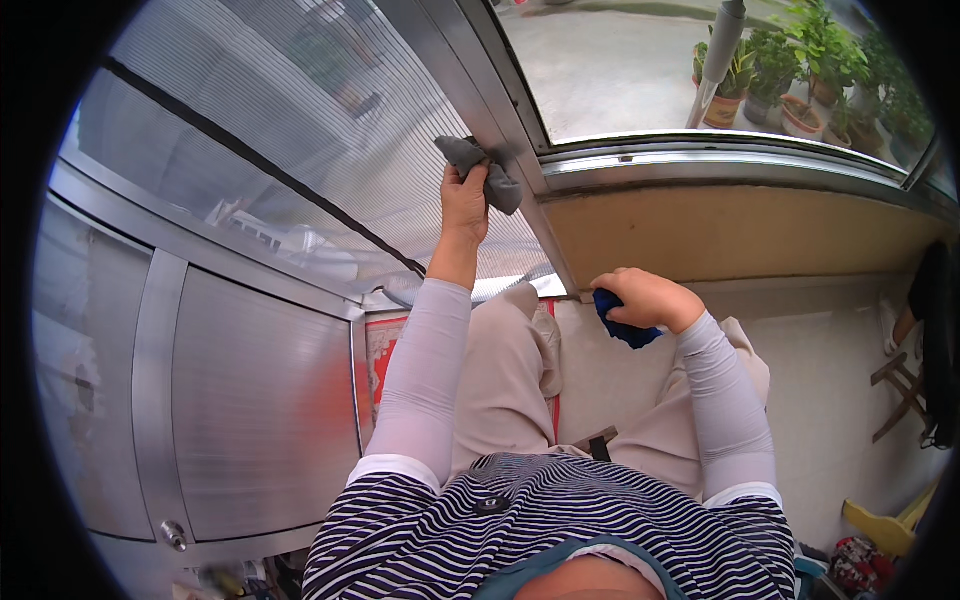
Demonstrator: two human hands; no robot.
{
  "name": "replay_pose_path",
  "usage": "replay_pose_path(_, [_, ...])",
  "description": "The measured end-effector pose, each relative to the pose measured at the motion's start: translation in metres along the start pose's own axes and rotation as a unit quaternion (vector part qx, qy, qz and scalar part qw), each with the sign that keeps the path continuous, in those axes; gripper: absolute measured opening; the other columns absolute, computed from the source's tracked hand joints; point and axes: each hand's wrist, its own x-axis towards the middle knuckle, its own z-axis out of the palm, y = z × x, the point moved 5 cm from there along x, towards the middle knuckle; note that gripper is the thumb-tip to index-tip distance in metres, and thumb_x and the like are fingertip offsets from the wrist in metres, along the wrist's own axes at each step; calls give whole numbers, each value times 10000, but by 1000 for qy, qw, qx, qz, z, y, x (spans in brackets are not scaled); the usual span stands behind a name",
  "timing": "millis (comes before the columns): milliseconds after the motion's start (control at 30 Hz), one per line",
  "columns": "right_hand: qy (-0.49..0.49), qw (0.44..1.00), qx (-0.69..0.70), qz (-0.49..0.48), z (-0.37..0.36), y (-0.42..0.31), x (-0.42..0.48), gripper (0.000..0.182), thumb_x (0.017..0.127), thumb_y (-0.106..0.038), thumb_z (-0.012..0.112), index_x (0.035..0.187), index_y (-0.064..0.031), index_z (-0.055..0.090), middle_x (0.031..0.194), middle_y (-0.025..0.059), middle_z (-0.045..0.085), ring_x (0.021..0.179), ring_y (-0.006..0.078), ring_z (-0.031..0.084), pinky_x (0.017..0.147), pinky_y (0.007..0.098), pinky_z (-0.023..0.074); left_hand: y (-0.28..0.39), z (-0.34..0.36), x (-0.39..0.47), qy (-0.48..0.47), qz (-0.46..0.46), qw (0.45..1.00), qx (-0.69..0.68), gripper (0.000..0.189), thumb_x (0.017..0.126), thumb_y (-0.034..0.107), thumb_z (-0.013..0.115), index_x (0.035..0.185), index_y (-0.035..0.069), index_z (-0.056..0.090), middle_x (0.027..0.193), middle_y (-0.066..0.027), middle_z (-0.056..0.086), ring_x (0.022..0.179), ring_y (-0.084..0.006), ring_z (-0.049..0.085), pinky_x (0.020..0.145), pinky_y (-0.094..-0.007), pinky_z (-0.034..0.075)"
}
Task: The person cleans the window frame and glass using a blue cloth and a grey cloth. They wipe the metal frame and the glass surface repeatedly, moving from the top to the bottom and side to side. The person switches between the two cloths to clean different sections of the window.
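My left hand [466, 202] reaches forward and grips a grey cloth [501, 187]. The cloth is up against the metal door frame [491, 97], beside a ribbed translucent curtain [375, 97]. Lower and to the right, my right hand [651, 298] holds a bunched dark blue cloth [622, 322] above the pale floor, between my knees and the wall under the window. Its fingers are wrapped over the blue cloth, so part of it is hidden.
A metal door [262, 405] with a round knob [173, 535] stands at my left. A red mat [382, 352] lies by its edge. Ahead are a window sill [720, 169] and potted plants [802, 116] outside. At right, a wooden stool [900, 390] stands beside a partly seen person [934, 322].
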Motion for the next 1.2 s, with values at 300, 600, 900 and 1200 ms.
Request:
replay_pose_path(300, [30, 999, 8, 21, -2, 15, -12, 481, 730, -98, 668, 1200, -42, 582, 1077, 194, 630, 1007, 348, 598, 898, 374, 485, -120, -190, -82, 190, -365, 911, 38, 211, 782, 194, 574, 928, 41, 578, 853, -92, 638, 776, -230, 611, 743, -396, 511])
replay_pose_path(600, [-10, 996, 25, 86, 6, 15, 1, 482, 739, -79, 650, 1211, -34, 563, 1093, 210, 610, 1015, 369, 583, 895, 381, 475, -133, -347, -153, 296, -432, 839, 144, 191, 731, 87, 483, 902, 20, 536, 807, -130, 628, 701, -290, 639, 671, -449, 545])
replay_pose_path(900, [-75, 989, 37, 119, 17, 5, 43, 481, 741, -78, 647, 1210, -24, 552, 1051, 232, 602, 971, 391, 584, 868, 409, 475, -141, -396, 11, 205, -447, 845, 211, 201, 768, 136, 486, 893, 7, 578, 807, -129, 652, 675, -274, 651, 644, -413, 544])
replay_pose_path(1200, [-86, 987, 34, 134, 28, 13, 64, 500, 742, -72, 649, 1227, -32, 538, 1047, 227, 587, 946, 400, 583, 846, 414, 478, -69, -289, 180, 66, -237, 960, 132, 270, 882, 214, 607, 1079, 29, 592, 988, -81, 678, 839, -204, 671, 736, -375, 569])
